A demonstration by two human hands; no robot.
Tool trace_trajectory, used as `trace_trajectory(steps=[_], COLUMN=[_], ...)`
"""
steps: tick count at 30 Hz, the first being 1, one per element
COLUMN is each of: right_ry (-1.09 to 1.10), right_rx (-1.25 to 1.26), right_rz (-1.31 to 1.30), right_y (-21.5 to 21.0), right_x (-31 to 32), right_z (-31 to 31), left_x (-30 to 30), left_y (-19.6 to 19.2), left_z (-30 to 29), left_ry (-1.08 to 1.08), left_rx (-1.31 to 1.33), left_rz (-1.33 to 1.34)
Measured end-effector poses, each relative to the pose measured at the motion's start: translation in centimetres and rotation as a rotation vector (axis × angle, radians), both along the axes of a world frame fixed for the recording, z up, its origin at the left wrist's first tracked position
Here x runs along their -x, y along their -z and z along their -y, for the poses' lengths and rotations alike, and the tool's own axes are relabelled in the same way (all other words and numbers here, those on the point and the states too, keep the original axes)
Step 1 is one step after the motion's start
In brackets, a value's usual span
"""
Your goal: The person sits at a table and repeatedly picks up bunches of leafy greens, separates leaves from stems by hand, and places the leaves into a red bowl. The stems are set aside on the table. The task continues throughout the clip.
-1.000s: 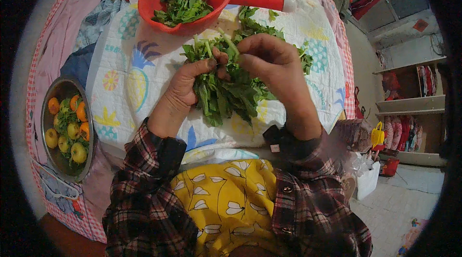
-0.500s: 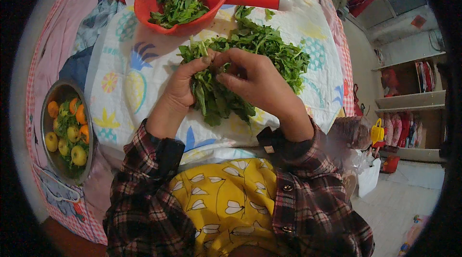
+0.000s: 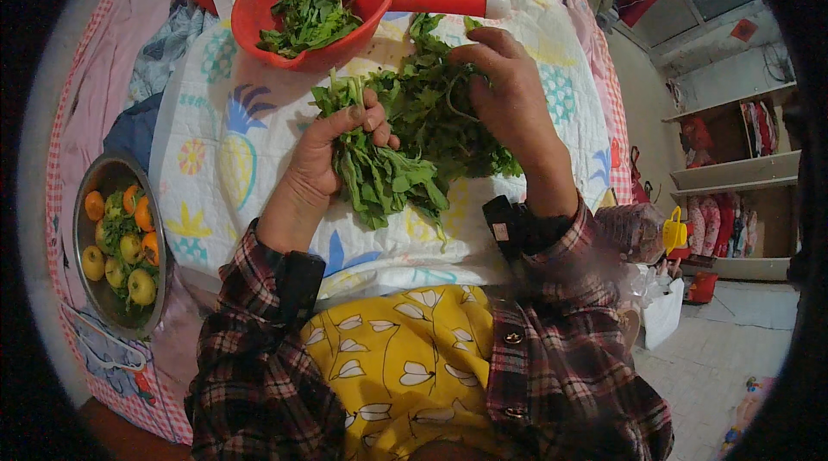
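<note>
My left hand (image 3: 332, 146) is closed around a bunch of leafy greens (image 3: 384, 176), whose pale cut stems stick up past my thumb. The leaves hang toward me over the cloth. To the right, my right hand (image 3: 513, 94) is over the loose pile of greens (image 3: 431, 99), thumb and fingers curved and apart. A thin curved stem shows beside its thumb; whether the fingers touch it I cannot tell. Beyond my left hand stands a red plastic basin (image 3: 377, 8) with a long handle, holding more greens (image 3: 315, 17).
A white cloth (image 3: 203, 202) printed with pineapples covers the work surface. At the left sits a metal bowl (image 3: 162, 288) of oranges, yellow-green apples and some leaves. Right of the surface are a large clear jug (image 3: 630, 232) with a yellow top and shelves (image 3: 737, 172) of clothes.
My right hand has moved away from my left, rightward and back over the pile. The left hand has stayed near its place, its fingers now wrapped round the bunch.
</note>
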State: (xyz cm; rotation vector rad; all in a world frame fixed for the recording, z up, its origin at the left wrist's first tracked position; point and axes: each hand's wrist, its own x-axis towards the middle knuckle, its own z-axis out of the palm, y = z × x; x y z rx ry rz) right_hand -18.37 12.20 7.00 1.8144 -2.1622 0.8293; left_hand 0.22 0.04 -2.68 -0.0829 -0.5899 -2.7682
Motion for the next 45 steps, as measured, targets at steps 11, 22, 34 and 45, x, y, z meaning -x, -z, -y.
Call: trace_trajectory(steps=[11, 22, 34, 45], right_ry=[0.163, 0.004, -0.136, 0.218], right_rx=[0.046, -0.246, -0.434, 0.097], right_rz=[0.283, 0.397, 0.263, 0.328], right_y=[-1.8, -1.2, -1.0, 0.1], right_x=[0.5, -5.8, -6.8, -1.9], right_z=[-1.7, -0.6, -0.6, -0.2], left_x=[0.0, -0.9, -0.2, -0.1], left_y=[0.4, -0.7, -0.1, 0.0], left_z=[0.1, 0.0, -0.3, -0.1], left_ry=[0.021, 0.101, -0.088, 0.004], left_rx=[-0.005, -0.019, 0.041, -0.06], left_rz=[0.034, 0.133, 0.029, -0.054])
